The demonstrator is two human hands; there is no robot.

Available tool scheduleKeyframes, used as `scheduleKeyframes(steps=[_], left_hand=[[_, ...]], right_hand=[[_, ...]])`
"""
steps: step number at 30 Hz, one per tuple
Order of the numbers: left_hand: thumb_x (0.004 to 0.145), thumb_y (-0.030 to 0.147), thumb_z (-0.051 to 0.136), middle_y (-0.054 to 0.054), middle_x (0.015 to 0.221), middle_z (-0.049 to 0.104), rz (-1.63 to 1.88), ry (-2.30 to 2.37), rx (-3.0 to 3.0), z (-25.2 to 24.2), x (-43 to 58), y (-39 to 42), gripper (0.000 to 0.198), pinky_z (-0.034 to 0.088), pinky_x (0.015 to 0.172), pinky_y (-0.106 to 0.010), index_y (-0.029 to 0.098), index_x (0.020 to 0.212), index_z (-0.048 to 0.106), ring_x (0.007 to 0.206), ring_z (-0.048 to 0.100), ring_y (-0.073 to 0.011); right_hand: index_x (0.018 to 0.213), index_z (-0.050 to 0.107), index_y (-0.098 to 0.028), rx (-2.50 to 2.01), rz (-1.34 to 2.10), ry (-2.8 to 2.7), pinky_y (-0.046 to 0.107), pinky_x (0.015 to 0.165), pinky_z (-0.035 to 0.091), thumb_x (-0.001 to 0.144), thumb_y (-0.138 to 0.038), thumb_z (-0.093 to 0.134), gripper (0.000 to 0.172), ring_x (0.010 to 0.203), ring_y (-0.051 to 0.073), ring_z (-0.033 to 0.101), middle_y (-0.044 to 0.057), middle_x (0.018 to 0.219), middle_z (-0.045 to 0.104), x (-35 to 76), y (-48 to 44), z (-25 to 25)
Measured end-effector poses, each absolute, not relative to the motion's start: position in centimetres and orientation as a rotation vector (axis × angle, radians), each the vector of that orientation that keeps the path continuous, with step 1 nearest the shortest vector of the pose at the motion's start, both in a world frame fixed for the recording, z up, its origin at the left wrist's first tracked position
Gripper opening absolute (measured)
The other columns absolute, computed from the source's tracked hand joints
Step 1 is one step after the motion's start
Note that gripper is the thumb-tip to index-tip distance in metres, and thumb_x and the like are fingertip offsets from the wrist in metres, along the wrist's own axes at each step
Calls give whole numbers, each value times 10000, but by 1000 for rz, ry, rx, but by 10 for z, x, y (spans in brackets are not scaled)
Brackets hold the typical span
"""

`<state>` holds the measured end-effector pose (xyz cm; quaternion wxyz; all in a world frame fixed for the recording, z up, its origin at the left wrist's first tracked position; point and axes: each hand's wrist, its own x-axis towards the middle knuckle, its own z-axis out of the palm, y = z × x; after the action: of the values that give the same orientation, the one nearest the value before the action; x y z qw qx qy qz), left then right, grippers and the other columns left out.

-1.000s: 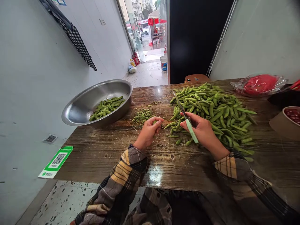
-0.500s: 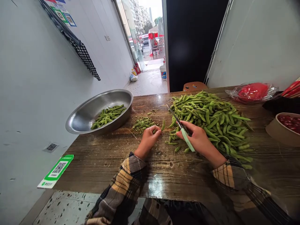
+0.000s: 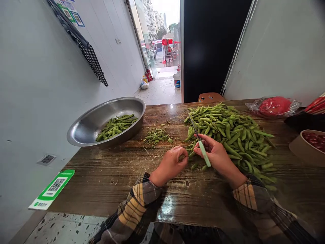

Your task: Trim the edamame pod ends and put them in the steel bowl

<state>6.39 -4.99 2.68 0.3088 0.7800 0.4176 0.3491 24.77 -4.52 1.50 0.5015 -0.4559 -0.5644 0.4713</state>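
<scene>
Green scissors (image 3: 204,154) are held in my right hand (image 3: 214,153), their blades pointing up and left over the edge of a large pile of green pods (image 3: 228,128). My left hand (image 3: 175,161) is closed round a green pod, mostly hidden by the fingers, just left of the pile's near edge. Small green trimmings (image 3: 157,136) lie in a heap beyond my left hand. At the left, a steel basin (image 3: 83,127) holds more green pods (image 3: 115,127).
The wooden table (image 3: 101,183) has a green QR code card (image 3: 56,188) at its left edge. On the right stand a paper bowl of red pieces (image 3: 302,145) and a red item in clear plastic (image 3: 275,105). A checked cloth (image 3: 92,61) hangs on the left wall.
My left hand has moved right and nearer, away from the trimmings and towards the scissors. The pod that stuck up beside its fingertips no longer shows. My right hand has barely moved.
</scene>
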Motion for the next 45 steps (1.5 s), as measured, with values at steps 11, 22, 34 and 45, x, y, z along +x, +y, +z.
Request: scheduleKeyframes(steps=[11,22,34,45], left_hand=[[805,369,632,-35,763,636,704,917,1623,36,56,-51,259,369,653,-247,127,865,700,685,513,-136],[758,353,692,59,608,451,924,900,1169,34,53,-50,250,200,430,-183,152,809,552,458,312,-31],[805,384,643,14,704,565,1116,992,1268,34,47,-47,252,279,440,-181,142,861,602,476,402,-38],[781,352,663,42,568,482,1087,1127,1471,34,49,-49,248,310,500,-205,142,907,697,511,377,-70]], right_hand=[[1237,573,-186,-1049,1142,-1661,326,778,528,756,-277,667,498,835,186,651,52,933,693,247,-58,20],[1236,567,-173,-1189,948,-1588,343,771,523,753,-361,688,532,815,198,644,61,937,683,252,-56,27],[1269,534,-208,-1181,682,-2048,340,754,512,720,-295,733,591,812,189,582,40,938,597,249,-59,24],[1305,486,-214,-1142,630,-2121,369,829,507,725,-302,735,637,877,204,587,67,1055,585,248,-60,20]])
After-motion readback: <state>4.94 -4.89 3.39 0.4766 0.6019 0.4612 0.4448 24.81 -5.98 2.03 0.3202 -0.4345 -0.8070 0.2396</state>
